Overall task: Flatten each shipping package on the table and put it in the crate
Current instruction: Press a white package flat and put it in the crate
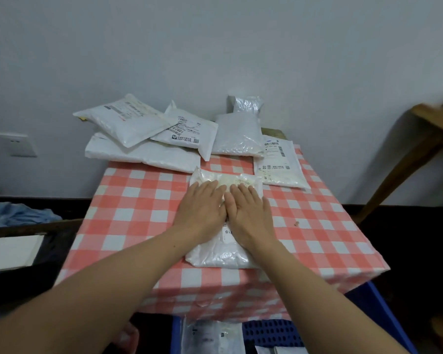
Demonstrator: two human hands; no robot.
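Left grip (202,204) and right grip (250,209), flat and released, press the package (215,254) on the counter (138,200). I'd sweep outward, pushing air to its edges, before the crate (271,333).

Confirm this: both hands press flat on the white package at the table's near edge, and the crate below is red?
Not quite: the head view shows the crate is blue, not red. The rest holds: left hand and right hand press flat on the white package at the near edge of the table.

Plain white wall (215,47), wooden furniture (430,134)
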